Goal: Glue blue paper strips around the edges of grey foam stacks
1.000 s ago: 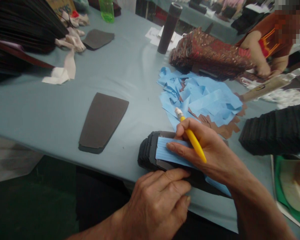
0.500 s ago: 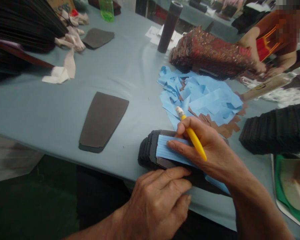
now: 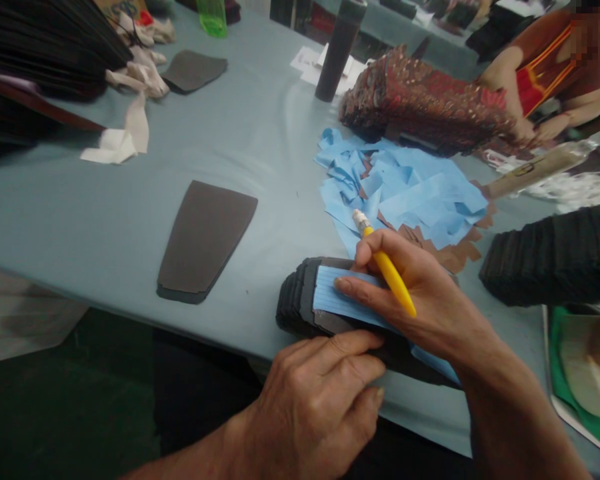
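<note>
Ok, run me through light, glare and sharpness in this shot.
Head view: soft, even light, with a pale sheen on the table near the dark cylinder; head view again: left hand, right hand, yellow tool and blue strip are sharp; below the table's near edge it is almost black.

From my right hand (image 3: 420, 300): eleven o'clock, bare table (image 3: 300, 120); nine, dark flat piece (image 3: 205, 233); twelve, blue scraps (image 3: 410, 193); three, black stack (image 3: 550, 260).

**Scraps and Offcuts on the Worktop**

A flat dark trapezoid piece (image 3: 205, 237) lies on the grey-blue worktop (image 3: 260, 140). Blue paper scraps (image 3: 410, 193) are heaped just beside a red patterned bundle (image 3: 425, 107). A dark cylinder (image 3: 337, 53) stands upright behind, and white cloth strips (image 3: 120, 137) lie far left.
</note>
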`<state>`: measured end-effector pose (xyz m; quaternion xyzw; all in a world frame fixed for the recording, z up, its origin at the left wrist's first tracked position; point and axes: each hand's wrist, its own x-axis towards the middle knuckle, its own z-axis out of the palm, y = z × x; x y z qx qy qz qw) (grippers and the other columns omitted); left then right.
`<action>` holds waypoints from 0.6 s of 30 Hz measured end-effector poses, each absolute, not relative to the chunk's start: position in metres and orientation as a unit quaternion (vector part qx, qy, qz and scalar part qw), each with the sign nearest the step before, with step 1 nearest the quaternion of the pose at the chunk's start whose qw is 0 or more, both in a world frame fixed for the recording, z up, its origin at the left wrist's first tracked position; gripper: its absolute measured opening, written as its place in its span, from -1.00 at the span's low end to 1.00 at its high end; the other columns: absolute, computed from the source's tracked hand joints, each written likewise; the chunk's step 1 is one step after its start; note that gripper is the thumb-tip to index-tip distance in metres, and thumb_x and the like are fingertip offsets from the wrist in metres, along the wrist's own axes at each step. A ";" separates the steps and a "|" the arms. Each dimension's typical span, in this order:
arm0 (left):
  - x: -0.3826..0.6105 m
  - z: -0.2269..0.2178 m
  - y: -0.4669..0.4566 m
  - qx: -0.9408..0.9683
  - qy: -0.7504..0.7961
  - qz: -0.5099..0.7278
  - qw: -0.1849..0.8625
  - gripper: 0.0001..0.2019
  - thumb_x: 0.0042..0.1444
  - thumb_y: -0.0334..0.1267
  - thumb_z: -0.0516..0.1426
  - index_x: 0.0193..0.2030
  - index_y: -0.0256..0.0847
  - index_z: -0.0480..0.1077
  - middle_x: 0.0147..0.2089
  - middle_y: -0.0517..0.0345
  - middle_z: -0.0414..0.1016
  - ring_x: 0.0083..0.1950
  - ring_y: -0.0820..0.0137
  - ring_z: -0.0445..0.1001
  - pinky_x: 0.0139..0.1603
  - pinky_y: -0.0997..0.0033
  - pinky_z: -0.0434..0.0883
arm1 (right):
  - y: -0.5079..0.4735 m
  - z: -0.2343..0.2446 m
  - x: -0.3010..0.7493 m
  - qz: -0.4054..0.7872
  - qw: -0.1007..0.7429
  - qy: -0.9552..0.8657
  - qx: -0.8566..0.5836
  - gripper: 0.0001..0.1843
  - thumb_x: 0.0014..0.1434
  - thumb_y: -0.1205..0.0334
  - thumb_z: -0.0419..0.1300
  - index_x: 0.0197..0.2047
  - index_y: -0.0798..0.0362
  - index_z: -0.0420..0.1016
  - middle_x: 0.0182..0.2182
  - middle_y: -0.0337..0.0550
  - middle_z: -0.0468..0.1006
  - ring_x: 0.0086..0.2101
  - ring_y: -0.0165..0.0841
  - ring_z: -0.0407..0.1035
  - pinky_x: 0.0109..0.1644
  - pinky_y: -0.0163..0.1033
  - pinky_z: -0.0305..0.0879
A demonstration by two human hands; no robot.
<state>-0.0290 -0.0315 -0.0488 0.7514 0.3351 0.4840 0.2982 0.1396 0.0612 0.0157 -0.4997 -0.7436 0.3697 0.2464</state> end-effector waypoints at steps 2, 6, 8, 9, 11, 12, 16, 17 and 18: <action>-0.029 -0.049 -0.032 0.751 0.336 0.485 0.297 -0.87 0.36 -0.46 0.18 0.00 -0.31 0.48 0.08 -0.08 0.69 0.00 0.27 0.73 0.06 0.35 0.67 | 0.061 0.015 0.141 0.370 0.247 -0.743 -0.500 -0.77 0.31 0.18 0.36 -0.21 -0.04 0.34 -0.44 -0.42 0.27 -0.49 -0.49 0.13 -0.43 -0.28 0.13; -0.029 -0.049 -0.031 0.749 0.341 0.486 0.293 -0.87 0.36 -0.47 0.18 0.00 -0.30 0.48 0.08 -0.05 0.70 0.00 0.28 0.73 0.07 0.36 0.67 | 0.061 0.014 0.141 0.377 0.249 -0.738 -0.502 -0.77 0.31 0.17 0.36 -0.20 -0.04 0.34 -0.43 -0.42 0.28 -0.47 -0.49 0.15 -0.41 -0.28 0.15; -0.029 -0.049 -0.030 0.749 0.341 0.485 0.295 -0.86 0.35 -0.47 0.18 0.01 -0.30 0.48 0.08 -0.06 0.70 0.01 0.27 0.73 0.08 0.36 0.67 | 0.061 0.014 0.141 0.378 0.250 -0.737 -0.501 -0.77 0.30 0.18 0.36 -0.20 -0.04 0.34 -0.42 -0.41 0.29 -0.47 -0.49 0.15 -0.40 -0.28 0.15; -0.029 -0.049 -0.030 0.750 0.339 0.485 0.296 -0.86 0.35 -0.47 0.18 0.01 -0.30 0.48 0.09 -0.06 0.70 0.02 0.27 0.73 0.08 0.36 0.67 | 0.061 0.014 0.140 0.379 0.251 -0.736 -0.501 -0.77 0.30 0.18 0.36 -0.21 -0.04 0.34 -0.42 -0.41 0.29 -0.47 -0.49 0.15 -0.40 -0.28 0.15; -0.028 -0.049 -0.031 0.751 0.336 0.483 0.301 -0.86 0.36 -0.46 0.18 0.02 -0.30 0.48 0.10 -0.08 0.69 0.03 0.27 0.73 0.09 0.35 0.67 | 0.062 0.014 0.140 0.385 0.252 -0.733 -0.501 -0.77 0.30 0.17 0.36 -0.21 -0.04 0.34 -0.42 -0.41 0.29 -0.47 -0.49 0.15 -0.40 -0.27 0.15; -0.028 -0.049 -0.031 0.751 0.336 0.481 0.304 -0.86 0.35 -0.46 0.18 0.02 -0.30 0.48 0.10 -0.08 0.69 0.03 0.27 0.72 0.10 0.35 0.66 | 0.062 0.014 0.139 0.389 0.252 -0.731 -0.501 -0.77 0.31 0.17 0.35 -0.21 -0.04 0.34 -0.42 -0.42 0.28 -0.47 -0.49 0.15 -0.40 -0.27 0.15; -0.029 -0.047 -0.032 0.748 0.335 0.480 0.312 -0.85 0.35 -0.46 0.18 0.02 -0.30 0.49 0.11 -0.09 0.68 0.06 0.28 0.72 0.13 0.36 0.65 | 0.062 0.014 0.139 0.393 0.253 -0.730 -0.500 -0.76 0.30 0.17 0.36 -0.22 -0.04 0.33 -0.43 -0.42 0.28 -0.48 -0.49 0.14 -0.39 -0.27 0.16; -0.029 -0.047 -0.032 0.748 0.334 0.480 0.314 -0.85 0.35 -0.46 0.18 0.02 -0.30 0.50 0.11 -0.09 0.68 0.06 0.28 0.71 0.14 0.36 0.65 | 0.062 0.014 0.139 0.393 0.253 -0.730 -0.499 -0.76 0.29 0.17 0.36 -0.22 -0.04 0.33 -0.43 -0.42 0.28 -0.47 -0.49 0.14 -0.39 -0.27 0.15; -0.029 -0.047 -0.032 0.748 0.333 0.480 0.314 -0.85 0.35 -0.46 0.18 0.02 -0.31 0.50 0.11 -0.10 0.68 0.07 0.28 0.71 0.15 0.36 0.65 | 0.062 0.014 0.139 0.393 0.254 -0.730 -0.498 -0.76 0.29 0.17 0.36 -0.22 -0.04 0.33 -0.43 -0.42 0.28 -0.47 -0.49 0.14 -0.39 -0.27 0.15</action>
